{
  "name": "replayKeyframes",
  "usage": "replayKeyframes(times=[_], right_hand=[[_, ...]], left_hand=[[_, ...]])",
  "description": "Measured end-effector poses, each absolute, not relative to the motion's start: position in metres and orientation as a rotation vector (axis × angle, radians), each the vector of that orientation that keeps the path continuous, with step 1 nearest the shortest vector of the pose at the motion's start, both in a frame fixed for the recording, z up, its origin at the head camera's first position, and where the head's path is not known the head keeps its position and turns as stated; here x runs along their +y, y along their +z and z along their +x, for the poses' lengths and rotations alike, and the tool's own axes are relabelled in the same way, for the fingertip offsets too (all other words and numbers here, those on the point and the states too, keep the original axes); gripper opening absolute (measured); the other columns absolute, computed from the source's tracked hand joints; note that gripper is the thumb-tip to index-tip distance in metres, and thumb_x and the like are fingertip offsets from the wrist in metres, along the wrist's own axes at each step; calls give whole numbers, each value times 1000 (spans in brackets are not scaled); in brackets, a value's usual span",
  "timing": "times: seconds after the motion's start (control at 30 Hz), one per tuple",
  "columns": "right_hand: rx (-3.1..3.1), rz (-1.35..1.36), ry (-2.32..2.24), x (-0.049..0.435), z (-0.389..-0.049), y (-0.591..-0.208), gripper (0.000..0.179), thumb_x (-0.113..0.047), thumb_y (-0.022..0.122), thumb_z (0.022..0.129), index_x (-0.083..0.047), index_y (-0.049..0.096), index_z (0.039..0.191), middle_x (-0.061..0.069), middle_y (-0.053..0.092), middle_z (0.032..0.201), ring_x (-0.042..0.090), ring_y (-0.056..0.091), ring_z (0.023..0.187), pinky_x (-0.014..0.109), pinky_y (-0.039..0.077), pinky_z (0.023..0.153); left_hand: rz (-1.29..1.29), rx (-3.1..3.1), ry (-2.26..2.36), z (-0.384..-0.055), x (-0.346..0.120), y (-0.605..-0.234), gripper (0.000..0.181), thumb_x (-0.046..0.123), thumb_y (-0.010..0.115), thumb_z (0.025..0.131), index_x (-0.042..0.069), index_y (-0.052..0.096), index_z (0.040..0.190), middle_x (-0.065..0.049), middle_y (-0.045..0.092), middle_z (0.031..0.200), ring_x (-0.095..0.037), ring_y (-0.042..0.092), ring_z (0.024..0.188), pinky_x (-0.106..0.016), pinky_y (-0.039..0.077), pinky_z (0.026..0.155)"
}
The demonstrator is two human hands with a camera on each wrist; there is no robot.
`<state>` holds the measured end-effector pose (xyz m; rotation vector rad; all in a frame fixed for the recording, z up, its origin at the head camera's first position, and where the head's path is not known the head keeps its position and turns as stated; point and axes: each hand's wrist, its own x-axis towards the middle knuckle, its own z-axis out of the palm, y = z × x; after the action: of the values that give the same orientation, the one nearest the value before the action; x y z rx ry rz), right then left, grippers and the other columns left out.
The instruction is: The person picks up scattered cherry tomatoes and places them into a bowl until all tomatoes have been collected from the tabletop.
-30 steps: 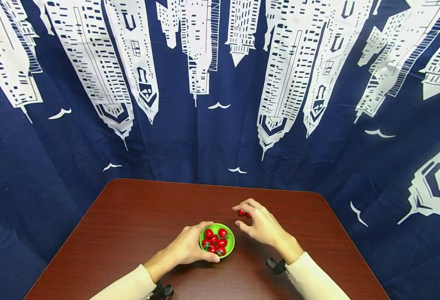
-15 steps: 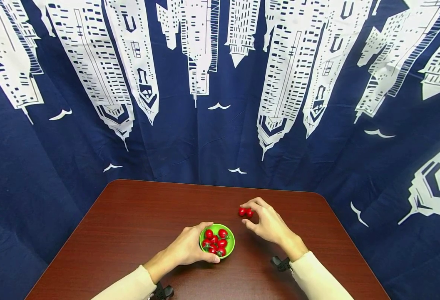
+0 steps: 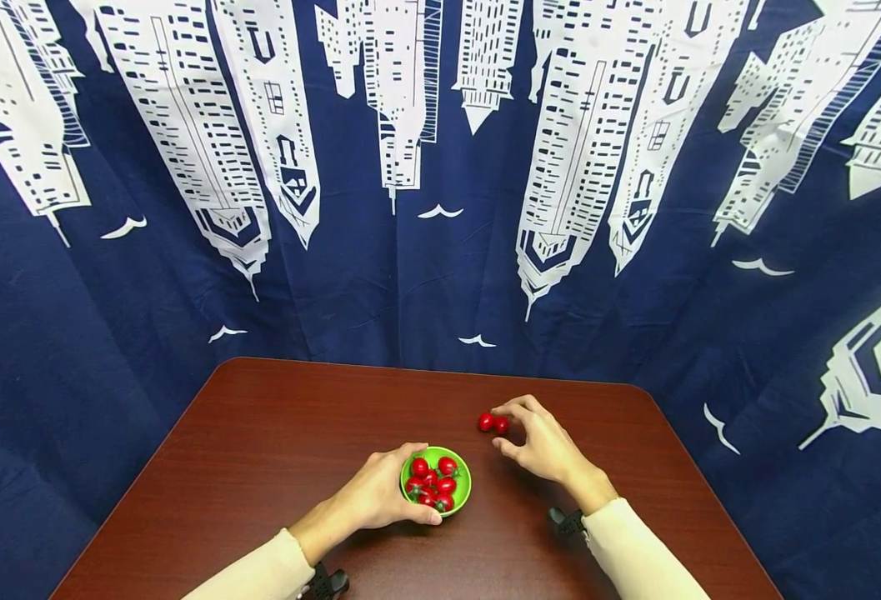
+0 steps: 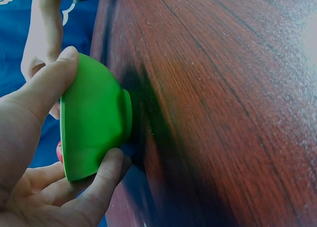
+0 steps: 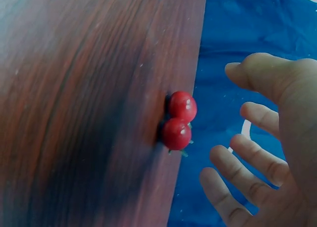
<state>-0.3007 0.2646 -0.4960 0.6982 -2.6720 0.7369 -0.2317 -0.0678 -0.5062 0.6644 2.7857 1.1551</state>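
A green bowl [image 3: 463, 492] with several cherry tomatoes [image 3: 446, 485] in it is gripped by my left hand [image 3: 382, 493], thumb on the near side and fingers round the far side. In the left wrist view the bowl [image 4: 94, 118] shows from its side, its foot close to the table. Two more cherry tomatoes [image 5: 177, 134] lie side by side on the table, green stems showing in the right wrist view. My right hand [image 3: 543, 442] hovers just right of that pair, fingers spread and loosely bent, holding nothing.
The brown wooden table [image 3: 297, 433] ends at a far edge, beyond which hangs a dark blue curtain [image 3: 350, 300] printed with white buildings. Each wrist carries a black camera strap [image 3: 568, 522].
My right hand has drawn back to the right, uncovering the two cherry tomatoes, which stay on the table. The left hand and the bowl have barely moved.
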Motion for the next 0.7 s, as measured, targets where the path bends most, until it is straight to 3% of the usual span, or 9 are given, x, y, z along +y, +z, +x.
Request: replayKeyframes(times=[0.17,0.3,0.7], right_hand=[[-2698,677,754,268,-306,-499,49,-16,96,95,-9,80,141,11,71,136,30,84,115,53,68,106],[-2723,655,759,270,-310,-502,51,-18,96,96,-9,79,143,13,71,137,27,83,113,51,68,105],[-2780,592,782,273,-322,-510,65,-25,97,95,-7,72,153,18,71,140,31,80,111,52,68,101]], left_hand=[[647,2776,1155,-232,-68,-504,106,49,111,73,12,65,161,-8,82,134,-35,72,129,-58,64,110],[670,2782,1161,-232,-69,-506,105,49,111,73,12,66,160,-6,83,132,-31,75,125,-53,65,109],[658,2777,1156,-233,-68,-505,106,48,112,74,11,65,161,-8,83,134,-31,74,126,-53,65,109]])
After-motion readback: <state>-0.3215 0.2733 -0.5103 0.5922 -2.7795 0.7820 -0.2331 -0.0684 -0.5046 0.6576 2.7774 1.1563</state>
